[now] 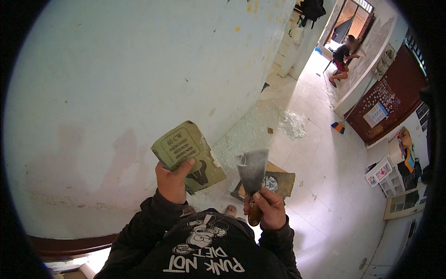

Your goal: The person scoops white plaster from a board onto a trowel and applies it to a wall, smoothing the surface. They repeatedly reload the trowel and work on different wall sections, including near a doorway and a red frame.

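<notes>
Scraper (253, 173) points blade-forward; sandpaper (190, 151) long axis slants forward-left.

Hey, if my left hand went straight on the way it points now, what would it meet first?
The white wall, most likely, with the green sandpaper in your left hand touching it first; the gap is hard to judge.

At the lower centre of the frame, a black top (245, 245) with white cartoon figure (200, 238) and lettering (225, 265) meets dark long sleeves (155, 213), the left hand (173, 182) and right hand (271, 210) bare.
</notes>
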Tool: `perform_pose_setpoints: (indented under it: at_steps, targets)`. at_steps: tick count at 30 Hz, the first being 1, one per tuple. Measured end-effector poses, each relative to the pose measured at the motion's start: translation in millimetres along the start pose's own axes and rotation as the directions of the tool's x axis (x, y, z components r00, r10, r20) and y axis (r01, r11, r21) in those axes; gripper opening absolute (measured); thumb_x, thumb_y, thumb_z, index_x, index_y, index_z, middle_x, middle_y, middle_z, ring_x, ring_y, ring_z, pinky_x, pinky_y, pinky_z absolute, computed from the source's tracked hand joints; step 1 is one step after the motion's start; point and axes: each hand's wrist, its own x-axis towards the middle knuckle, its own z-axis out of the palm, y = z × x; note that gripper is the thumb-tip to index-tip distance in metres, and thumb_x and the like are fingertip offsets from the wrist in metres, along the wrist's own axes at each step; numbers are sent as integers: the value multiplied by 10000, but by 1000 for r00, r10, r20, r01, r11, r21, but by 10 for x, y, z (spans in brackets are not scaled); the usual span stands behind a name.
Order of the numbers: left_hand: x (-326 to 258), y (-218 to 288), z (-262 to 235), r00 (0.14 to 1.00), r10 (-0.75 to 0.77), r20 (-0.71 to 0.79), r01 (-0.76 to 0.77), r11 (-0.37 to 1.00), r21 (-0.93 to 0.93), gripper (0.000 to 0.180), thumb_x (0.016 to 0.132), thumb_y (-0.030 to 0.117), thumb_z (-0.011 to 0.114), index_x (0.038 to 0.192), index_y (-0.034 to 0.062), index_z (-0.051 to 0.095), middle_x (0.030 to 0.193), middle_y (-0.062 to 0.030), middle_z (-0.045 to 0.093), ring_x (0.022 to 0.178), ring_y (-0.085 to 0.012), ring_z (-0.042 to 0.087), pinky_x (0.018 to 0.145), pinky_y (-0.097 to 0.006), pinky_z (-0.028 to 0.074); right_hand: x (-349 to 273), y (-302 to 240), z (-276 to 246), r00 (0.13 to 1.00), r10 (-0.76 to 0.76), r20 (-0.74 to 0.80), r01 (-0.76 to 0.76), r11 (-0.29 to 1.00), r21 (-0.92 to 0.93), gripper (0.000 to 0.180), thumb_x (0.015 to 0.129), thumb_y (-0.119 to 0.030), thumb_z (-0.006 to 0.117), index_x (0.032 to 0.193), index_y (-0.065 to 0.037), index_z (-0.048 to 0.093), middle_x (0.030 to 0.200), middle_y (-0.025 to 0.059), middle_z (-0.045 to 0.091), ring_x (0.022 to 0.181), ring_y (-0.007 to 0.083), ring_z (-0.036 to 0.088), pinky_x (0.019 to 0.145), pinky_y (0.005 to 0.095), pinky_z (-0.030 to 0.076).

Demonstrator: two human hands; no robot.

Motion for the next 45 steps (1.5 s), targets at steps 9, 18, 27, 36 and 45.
perform_pose_setpoints:
  at_steps: [9, 18, 27, 36, 45]
  targets:
    - [-73, 6, 17, 992, 103, -72, -100, 994, 41, 293, 820, 51, 669, 1087, -16, 570, 1012, -92, 652, 899, -182, 624, 809, -325, 490, -206, -60, 30, 986, 67, 150, -29, 969, -247, 204, 954, -146, 491, 977, 36, 580, 782, 74, 611, 684, 142, 613, 607, 278, 481]
    - [-168, 52, 143, 959, 276, -69, -269, 958, 102, 258, 845, 57, 644, 1078, -23, 568, 990, -108, 655, 884, -172, 624, 796, -320, 491, -155, -72, -12, 982, 80, 174, -28, 960, -280, 244, 956, -185, 507, 948, 49, 575, 774, 77, 612, 646, 129, 601, 536, 272, 482]
    - [-175, 179, 133, 929, 369, -14, -365, 924, 110, 263, 838, 16, 640, 1079, -34, 546, 998, -114, 645, 881, -177, 626, 780, -309, 502, -82, -49, 60, 982, 51, 181, -10, 976, -218, 225, 951, -153, 527, 1038, 49, 576, 803, 83, 628, 656, 124, 600, 561, 267, 505]
    - [-248, 216, 76, 873, 477, 104, -485, 827, 285, 262, 864, 21, 627, 1100, -35, 527, 967, -158, 664, 848, -184, 646, 755, -292, 513, -105, -302, 133, 968, 10, 249, 34, 984, -172, 241, 963, -135, 498, 1069, 73, 560, 785, 93, 614, 615, 147, 583, 527, 286, 475]
    - [-94, 195, -19, 625, 673, 395, -725, 688, -24, 275, 887, 60, 593, 1116, 0, 454, 1031, -302, 614, 960, -357, 647, 812, -429, 546, -196, -626, 244, 942, 211, 261, -188, 976, -111, 197, 972, -120, 460, 961, 51, 557, 766, 77, 578, 624, 137, 580, 538, 275, 483]
